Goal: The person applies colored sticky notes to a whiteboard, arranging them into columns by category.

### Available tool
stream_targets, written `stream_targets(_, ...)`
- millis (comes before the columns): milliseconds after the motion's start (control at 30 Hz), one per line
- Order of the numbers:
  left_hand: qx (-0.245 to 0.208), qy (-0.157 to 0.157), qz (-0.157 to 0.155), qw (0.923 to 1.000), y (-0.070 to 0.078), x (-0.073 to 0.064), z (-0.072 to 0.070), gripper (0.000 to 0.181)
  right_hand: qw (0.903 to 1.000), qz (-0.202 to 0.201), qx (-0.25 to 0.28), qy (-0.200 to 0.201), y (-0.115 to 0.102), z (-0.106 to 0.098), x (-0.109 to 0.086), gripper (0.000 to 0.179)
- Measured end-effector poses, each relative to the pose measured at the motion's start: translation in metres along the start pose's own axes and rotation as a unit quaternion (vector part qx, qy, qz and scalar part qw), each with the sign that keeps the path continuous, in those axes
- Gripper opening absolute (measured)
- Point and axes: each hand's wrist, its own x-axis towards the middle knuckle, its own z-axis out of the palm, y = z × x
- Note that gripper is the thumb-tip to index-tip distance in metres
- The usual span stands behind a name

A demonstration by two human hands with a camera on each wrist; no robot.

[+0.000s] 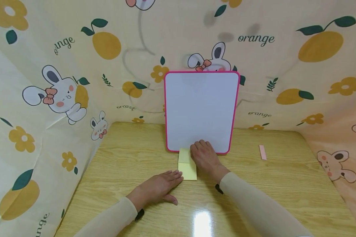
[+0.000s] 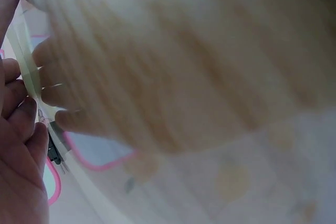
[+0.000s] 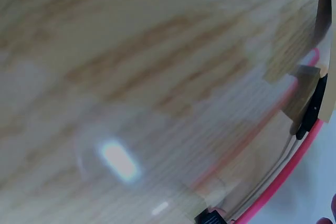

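Note:
A pale yellow sticky note pad [image 1: 187,171] lies on the table below the whiteboard in the head view. Its upper sheet [image 1: 184,156] is folded up from a crease, toward the board's lower edge. My right hand [image 1: 205,157] has curled fingers and grips that sheet's right edge; the fingertips are hidden. Flat on the table, my left hand [image 1: 160,187] touches the pad's left side with straight fingers. The whiteboard [image 1: 201,112] with a pink frame stands upright behind the pad. In the left wrist view, part of a hand [image 2: 23,166] shows at the left edge.
A small pink paper strip [image 1: 262,152] lies on the wooden table [image 1: 130,148], right of the board. Patterned cloth [image 1: 130,65] surrounds the table at the back and sides. Black clip-like parts [image 3: 313,106] show beside the pink frame in the right wrist view.

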Motion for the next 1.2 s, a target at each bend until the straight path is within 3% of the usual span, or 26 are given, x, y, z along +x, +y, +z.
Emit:
stream_targets(233, -0.004, 0.009, 0.007, 0.9999, 0.000, 0.001, -0.003, 0.089, 1.0000, 0.001, -0.007, 0.003, 0.006, 0.000, 0.003, 0.017)
stream_targets(533, -0.018, -0.001, 0.000, 0.9998, -0.001, 0.004, -0.005, 0.090, 0.9998, -0.002, -0.017, 0.011, 0.012, -0.002, 0.006, 0.017)
stream_targets(733, -0.025, -0.003, 0.000, 0.9997, -0.001, 0.005, -0.006, 0.090, 0.9978, 0.001, -0.001, 0.067, 0.019, -0.008, 0.010, 0.015)
stream_targets(900, -0.040, -0.006, -0.005, 0.9992, -0.001, 0.004, -0.005, 0.090, 0.9911, -0.010, 0.035, 0.128, 0.026, -0.030, 0.021, 0.014)
stream_targets(1200, -0.067, -0.013, -0.019, 0.9975, 0.000, 0.002, 0.000, 0.090, 0.9849, -0.023, 0.041, 0.167, 0.039, -0.081, 0.046, 0.011)
